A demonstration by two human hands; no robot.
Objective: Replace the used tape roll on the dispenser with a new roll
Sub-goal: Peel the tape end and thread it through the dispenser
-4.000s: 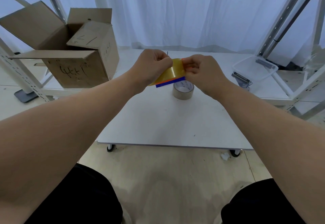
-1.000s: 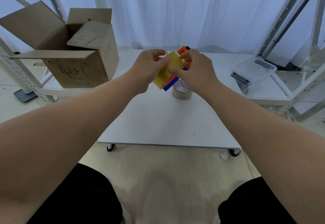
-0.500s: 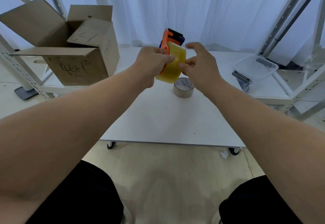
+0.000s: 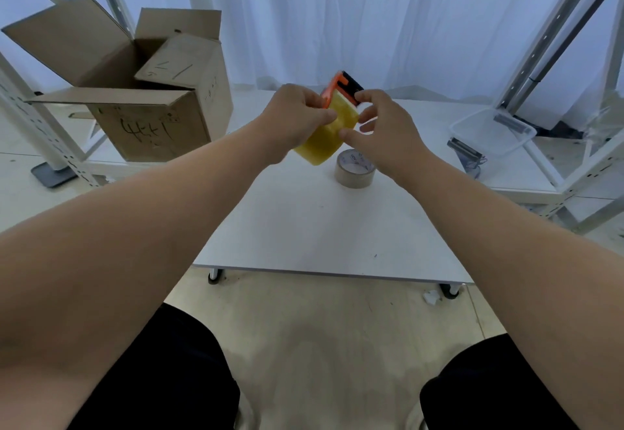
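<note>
1. The left hand (image 4: 293, 118) is grasping the yellow tape roll (image 4: 327, 137), which is sitting on the orange dispenser (image 4: 338, 88); both are being held in the air above the far part of the worktop (image 4: 314, 227).
2. The right hand (image 4: 385, 132) is pinching the roll's edge with thumb and fingers.
3. The used brown roll (image 4: 355, 168) is lying flat on the worktop, near its far edge, just below the hands.

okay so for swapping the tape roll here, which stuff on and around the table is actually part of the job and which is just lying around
Part of the job:
yellow tape roll
orange dispenser
used roll on the table
left hand, right hand

Just lying about:
cardboard box
clear plastic tub
metal clip
</note>
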